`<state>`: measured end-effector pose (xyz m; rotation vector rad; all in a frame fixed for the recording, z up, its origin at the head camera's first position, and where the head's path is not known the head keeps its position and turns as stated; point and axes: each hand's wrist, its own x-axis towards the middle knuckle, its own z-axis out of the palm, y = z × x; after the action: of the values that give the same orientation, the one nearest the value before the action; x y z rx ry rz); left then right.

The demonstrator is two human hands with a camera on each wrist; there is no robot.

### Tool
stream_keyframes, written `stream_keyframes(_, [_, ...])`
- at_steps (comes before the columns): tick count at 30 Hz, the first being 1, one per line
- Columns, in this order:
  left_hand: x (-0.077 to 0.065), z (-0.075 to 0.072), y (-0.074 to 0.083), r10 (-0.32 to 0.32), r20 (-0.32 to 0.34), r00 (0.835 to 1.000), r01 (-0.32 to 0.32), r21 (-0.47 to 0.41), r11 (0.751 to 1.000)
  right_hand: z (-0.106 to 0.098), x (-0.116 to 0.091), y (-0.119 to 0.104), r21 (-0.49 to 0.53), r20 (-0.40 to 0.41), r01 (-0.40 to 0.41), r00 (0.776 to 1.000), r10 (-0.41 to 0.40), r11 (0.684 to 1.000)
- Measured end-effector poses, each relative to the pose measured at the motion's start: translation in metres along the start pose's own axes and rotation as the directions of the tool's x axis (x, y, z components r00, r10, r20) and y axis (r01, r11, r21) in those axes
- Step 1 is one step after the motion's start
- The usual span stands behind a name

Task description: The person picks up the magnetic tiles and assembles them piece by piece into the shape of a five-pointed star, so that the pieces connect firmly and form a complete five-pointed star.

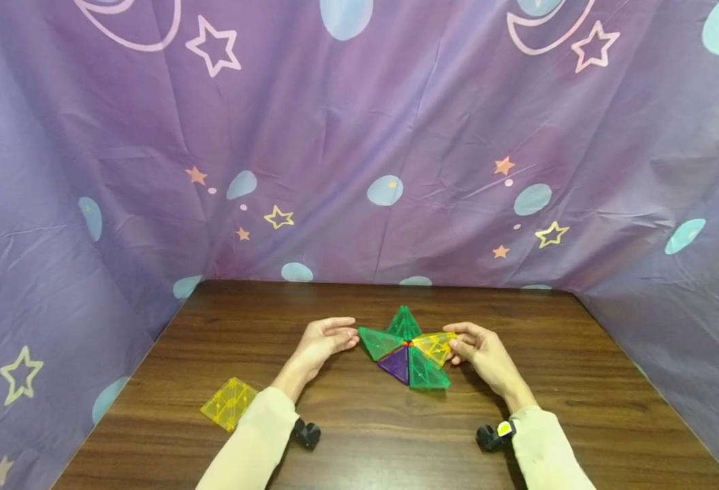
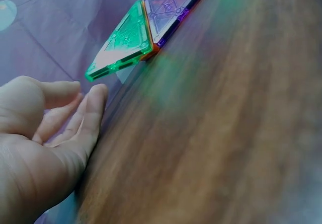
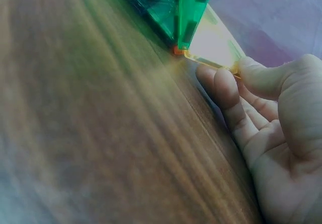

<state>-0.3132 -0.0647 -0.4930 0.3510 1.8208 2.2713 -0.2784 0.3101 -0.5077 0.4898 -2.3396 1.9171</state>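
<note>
A star-like group of magnetic tiles lies on the table, with an orange edge showing near its middle. Its points are a back green triangle (image 1: 404,322), a left green triangle (image 1: 379,343), a front green triangle (image 1: 427,371) and a yellow triangle (image 1: 433,346); a purple triangle (image 1: 397,364) sits at the front. My right hand (image 1: 483,355) pinches the yellow triangle's outer tip between thumb and fingers. Beside the left green triangle's tip, my left hand (image 1: 324,344) has its fingers loosely bent. A small gap parts them in the left wrist view, where that tile (image 2: 123,45) tilts upward.
A yellow square tile (image 1: 228,404) rests at the left of the wooden table (image 1: 384,442), close to the left sleeve. Purple star-printed cloth (image 1: 347,136) hangs behind the table and along both sides.
</note>
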Motion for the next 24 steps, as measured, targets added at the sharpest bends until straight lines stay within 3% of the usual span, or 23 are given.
stream_keyframes(8, [-0.015, -0.012, 0.024, 0.080, -0.079, 0.994, -0.070, 0.123, 0.990, 0.006, 0.005, 0.000, -0.022, -0.135, -0.023, 0.991, 0.020, 0.999])
stream_keyframes(14, [-0.051, -0.032, 0.046, 0.102, -0.137, 0.985, -0.074, 0.196, 0.978, 0.009, 0.002, 0.001, -0.035, -0.180, -0.046, 0.983, 0.039, 0.998])
stream_keyframes(17, [-0.075, -0.049, 0.058, 0.119, -0.152, 0.981, -0.069, 0.299, 0.952, 0.010, 0.001, 0.001, -0.038, -0.207, -0.048, 0.977, 0.039, 0.998])
stream_keyframes(20, [-0.104, -0.068, 0.068, 0.149, -0.188, 0.971, -0.042, 0.481, 0.876, 0.009, 0.000, 0.002, -0.047, -0.237, -0.062, 0.970, 0.049, 0.997])
stream_keyframes(22, [-0.124, -0.081, 0.071, 0.175, -0.235, 0.956, 0.005, 0.611, 0.792, 0.006, 0.000, 0.000, -0.062, -0.263, -0.076, 0.963, 0.057, 0.995])
stream_keyframes(24, [-0.143, -0.091, 0.073, 0.193, -0.299, 0.934, 0.088, 0.720, 0.689, 0.001, 0.000, -0.002, -0.083, -0.289, -0.090, 0.955, 0.062, 0.993])
